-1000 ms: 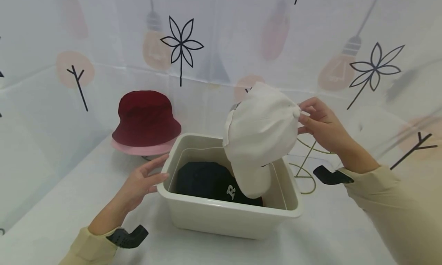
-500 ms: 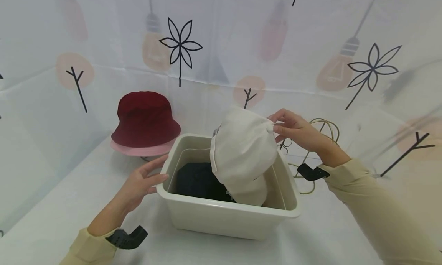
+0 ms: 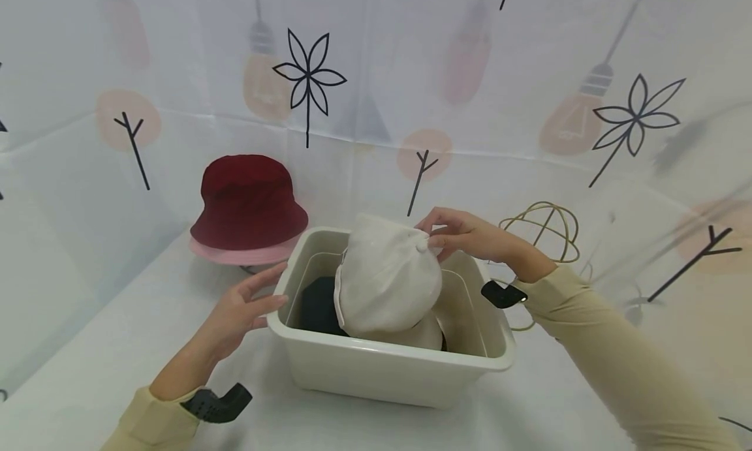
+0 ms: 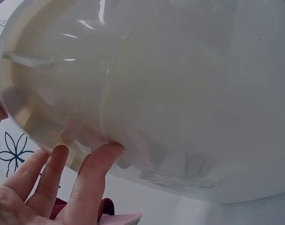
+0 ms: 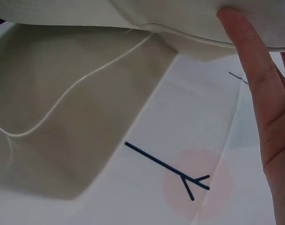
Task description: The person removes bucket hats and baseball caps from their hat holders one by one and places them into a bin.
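In the head view a white baseball cap (image 3: 384,275) hangs crown up in the cream plastic bin (image 3: 382,376), its brim low inside. My right hand (image 3: 476,237) pinches the crown close to the top button. A dark navy cap (image 3: 319,307) lies in the bin, mostly covered by the white one. My left hand (image 3: 237,311) rests on the bin's left rim and side with extended fingers. The left wrist view shows those fingertips (image 4: 112,150) against the bin's outer wall. In the right wrist view one right finger (image 5: 255,65) touches the white cap's fabric (image 5: 109,11).
Left of the bin, a dark red bucket hat (image 3: 249,203) sits over a pink bucket hat (image 3: 264,252), raised above the white table surface. A gold wire stand (image 3: 572,239) is behind the right forearm. A patterned cloth (image 3: 364,66) hangs at the back.
My right hand has carried the white cap left and down into the bin, covering more of the navy cap and its letter. The left hand stays at the rim.
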### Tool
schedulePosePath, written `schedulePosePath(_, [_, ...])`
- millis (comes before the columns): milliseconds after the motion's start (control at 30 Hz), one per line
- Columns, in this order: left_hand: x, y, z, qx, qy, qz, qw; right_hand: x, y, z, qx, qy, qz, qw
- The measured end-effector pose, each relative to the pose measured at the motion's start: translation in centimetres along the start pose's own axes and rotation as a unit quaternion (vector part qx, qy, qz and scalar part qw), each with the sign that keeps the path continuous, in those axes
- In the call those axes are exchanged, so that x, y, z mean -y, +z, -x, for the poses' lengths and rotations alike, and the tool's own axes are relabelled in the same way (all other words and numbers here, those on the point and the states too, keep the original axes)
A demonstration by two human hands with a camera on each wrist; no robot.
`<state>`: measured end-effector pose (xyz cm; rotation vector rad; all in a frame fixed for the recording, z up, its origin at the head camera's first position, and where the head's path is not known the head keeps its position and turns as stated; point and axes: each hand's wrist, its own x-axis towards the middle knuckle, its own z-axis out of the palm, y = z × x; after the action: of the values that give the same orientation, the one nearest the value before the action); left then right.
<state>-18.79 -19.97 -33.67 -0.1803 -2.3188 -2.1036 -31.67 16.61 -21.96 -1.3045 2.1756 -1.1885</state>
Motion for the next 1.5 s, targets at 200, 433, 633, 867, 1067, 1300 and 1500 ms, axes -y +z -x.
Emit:
schedulePosePath(200, [-0.1, 0.0, -0.1, 0.001, -0.003, 0.005, 1.0000, -0.2, 0.8, -0.8, 0.039, 0.017, -0.001, 0.999])
schedulePosePath(433, [0.0, 0.0, 0.0, 0.001, -0.004, 0.006, 1.0000, -0.5, 2.0, -2.2, 0.058, 0.020, -0.006, 0.998])
schedulePosePath(633, [0.0, 0.0, 0.0, 0.004, -0.003, 0.006, 1.0000, -1.2, 3.4, -3.0, 0.066, 0.050, 0.012, 0.996])
schedulePosePath(867, [0.0, 0.1, 0.1, 0.004, -0.006, 0.005, 1.0000, -1.4, 3.2, -2.8, 0.026, 0.048, 0.051, 0.997])
schedulePosePath(1067, [0.0, 0.0, 0.1, 0.007, -0.005, 0.008, 0.9999, -0.8, 2.7, -1.7, 0.060, -0.021, 0.064, 0.996])
schedulePosePath(1300, [0.1, 0.0, 0.0, 0.008, 0.005, 0.010, 0.9999, -0.5, 3.7, -1.4, 0.122, -0.050, 0.084, 0.988])
schedulePosePath(1500, [0.0, 0.0, 0.1, 0.009, 0.012, 0.010, 0.9998, -0.4, 4.8, -2.0, 0.137, -0.063, 0.142, 0.978])
